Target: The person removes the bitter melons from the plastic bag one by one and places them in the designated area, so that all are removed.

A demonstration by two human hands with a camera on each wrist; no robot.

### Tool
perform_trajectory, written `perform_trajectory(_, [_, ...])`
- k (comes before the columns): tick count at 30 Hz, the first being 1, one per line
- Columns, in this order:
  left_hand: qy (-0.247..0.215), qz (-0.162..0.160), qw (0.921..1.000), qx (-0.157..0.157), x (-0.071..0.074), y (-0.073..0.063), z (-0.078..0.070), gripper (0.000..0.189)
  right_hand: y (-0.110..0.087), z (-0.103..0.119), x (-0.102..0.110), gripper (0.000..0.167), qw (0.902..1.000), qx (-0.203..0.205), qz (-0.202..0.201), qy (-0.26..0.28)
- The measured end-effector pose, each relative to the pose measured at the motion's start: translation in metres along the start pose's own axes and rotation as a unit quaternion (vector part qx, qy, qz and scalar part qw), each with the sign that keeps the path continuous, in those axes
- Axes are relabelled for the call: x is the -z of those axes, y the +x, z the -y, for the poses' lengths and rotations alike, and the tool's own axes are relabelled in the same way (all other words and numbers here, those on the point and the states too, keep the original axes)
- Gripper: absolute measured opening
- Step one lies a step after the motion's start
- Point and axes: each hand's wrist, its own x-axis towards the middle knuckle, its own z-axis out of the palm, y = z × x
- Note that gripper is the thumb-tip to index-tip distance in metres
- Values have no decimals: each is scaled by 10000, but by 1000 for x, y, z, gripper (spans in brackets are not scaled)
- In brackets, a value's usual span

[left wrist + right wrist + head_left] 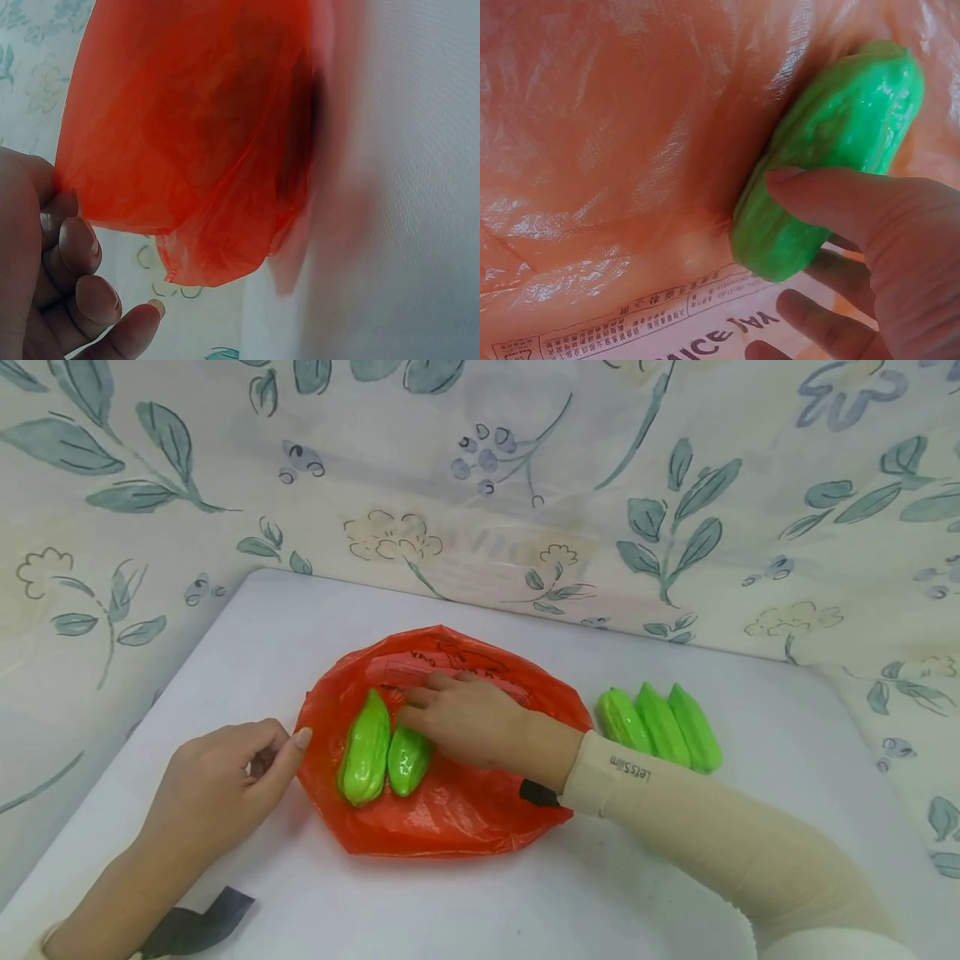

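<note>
A red plastic bag (442, 827) lies spread open on the white table. My left hand (225, 777) pinches its left rim between thumb and forefinger; the bag's thin side wall (187, 135) fills much of the left wrist view. Inside the bag, my right hand (476, 722) holds a glossy green cucumber-like vegetable (829, 150), the thumb lying across it. In the head view that vegetable (409, 762) is partly hidden by the hand. A longer, ridged green vegetable (365, 756) lies beside it on the left.
Three more green vegetables (660, 727) lie side by side on the table right of the bag, partly behind the right sleeve (675, 810). Printed writing (712, 330) shows on the bag's inside. Floral cloth (480, 510) hangs behind the table.
</note>
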Motion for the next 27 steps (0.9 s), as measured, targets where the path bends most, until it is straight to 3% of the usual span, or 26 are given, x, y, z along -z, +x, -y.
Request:
perform_trajectory(8, [32, 4, 10000, 44, 0, 2, -2, 33, -2, -1, -2, 35, 9999, 55, -65, 137])
perform_trajectory(27, [-38, 42, 9997, 232, 0, 0, -3, 34, -17, -10, -5, 36, 9997, 127, 17, 209])
